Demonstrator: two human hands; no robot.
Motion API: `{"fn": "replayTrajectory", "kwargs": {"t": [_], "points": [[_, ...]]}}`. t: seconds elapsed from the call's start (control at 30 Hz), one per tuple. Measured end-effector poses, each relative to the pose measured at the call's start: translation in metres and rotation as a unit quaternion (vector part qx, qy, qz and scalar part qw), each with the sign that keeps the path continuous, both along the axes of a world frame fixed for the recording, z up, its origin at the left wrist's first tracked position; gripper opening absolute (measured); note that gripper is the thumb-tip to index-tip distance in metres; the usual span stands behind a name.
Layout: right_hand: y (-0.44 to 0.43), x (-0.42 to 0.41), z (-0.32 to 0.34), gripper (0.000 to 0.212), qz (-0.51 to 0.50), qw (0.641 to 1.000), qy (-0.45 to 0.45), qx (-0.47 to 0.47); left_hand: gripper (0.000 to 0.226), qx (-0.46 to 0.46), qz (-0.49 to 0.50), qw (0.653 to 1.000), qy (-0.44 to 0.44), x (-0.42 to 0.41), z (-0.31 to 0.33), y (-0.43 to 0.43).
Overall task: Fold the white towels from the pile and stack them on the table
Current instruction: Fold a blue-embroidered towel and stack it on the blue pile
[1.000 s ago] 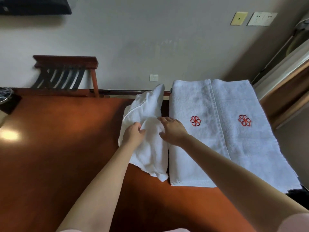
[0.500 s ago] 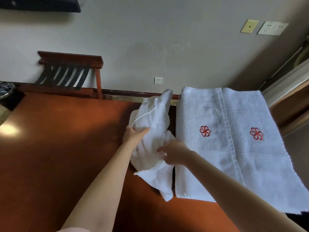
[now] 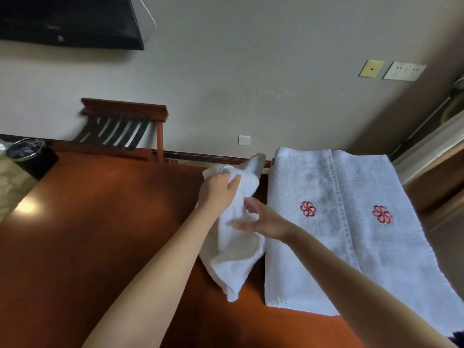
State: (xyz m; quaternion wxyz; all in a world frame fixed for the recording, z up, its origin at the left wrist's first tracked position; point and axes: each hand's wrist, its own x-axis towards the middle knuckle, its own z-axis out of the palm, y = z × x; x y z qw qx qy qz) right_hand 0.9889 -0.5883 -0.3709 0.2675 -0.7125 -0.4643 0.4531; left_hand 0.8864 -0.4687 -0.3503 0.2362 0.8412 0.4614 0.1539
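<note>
My left hand grips the top of a small white towel, fingers curled round a bunch of it. The towel is lifted, and its rumpled tail trails down onto the table. My right hand is spread loosely at the towel's middle and pinches nothing. This towel has no fold in it yet. Just beside it on the right lies a large white towel with red emblems, laid flat. I judge the work barely begun, since I see no stack anywhere.

Hotel room: luggage rack, embroidered towels
</note>
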Motion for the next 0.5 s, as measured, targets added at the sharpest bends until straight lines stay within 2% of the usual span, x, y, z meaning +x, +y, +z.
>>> {"fn": "replayTrajectory", "kwargs": {"t": [0.07, 0.13, 0.23, 0.33, 0.4, 0.5], "points": [[-0.006, -0.012, 0.003, 0.076, -0.019, 0.999, 0.028, 0.03, 0.048, 0.009, 0.011, 0.995, -0.095, 0.005, 0.027, -0.01], [-0.01, -0.019, 0.005, 0.064, -0.074, 0.994, 0.001, 0.075, 0.056, 0.035, 0.023, 0.987, -0.154, 0.01, 0.051, -0.016], [-0.015, -0.01, 0.019, 0.049, -0.134, 0.979, -0.06, 0.138, 0.059, 0.093, 0.046, 0.973, -0.207, 0.011, 0.08, -0.016], [-0.026, 0.008, 0.043, 0.032, -0.162, 0.957, -0.079, 0.227, 0.056, 0.095, 0.079, 0.961, -0.249, 0.007, 0.092, -0.01], [-0.032, 0.017, 0.063, 0.013, -0.18, 0.944, -0.02, 0.276, 0.051, 0.064, 0.096, 0.955, -0.272, 0.005, 0.094, -0.009], [-0.037, 0.023, 0.091, 0.016, -0.192, 0.929, 0.082, 0.305, 0.037, -0.022, 0.087, 0.948, -0.305, 0.0, 0.089, -0.014]]}}
